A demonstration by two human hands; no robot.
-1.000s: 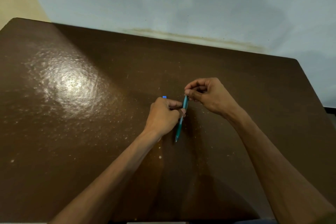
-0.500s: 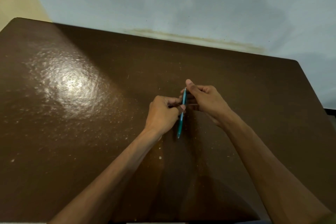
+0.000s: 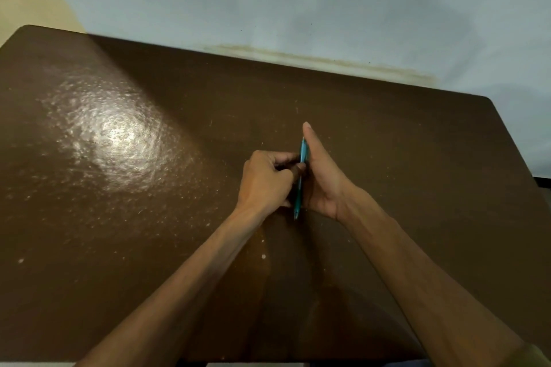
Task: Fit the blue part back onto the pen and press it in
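Pen (image 3: 303,155) sits upright between your hands near the table's (image 3: 119,247) middle: left hand (image 3: 264,180) curls round its barrel, right hand (image 3: 323,179) braces it, thumb straight, fingers hidden. You seem mid-assembly; next, steady pressure along the barrel.

Teal pen (image 3: 303,158), brown table (image 3: 387,134)

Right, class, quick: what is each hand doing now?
Left hand: fingers curled, pinching the teal pen mid-barrel.
Right hand: against the pen's other side, thumb straight up; whether it grips cannot be told.
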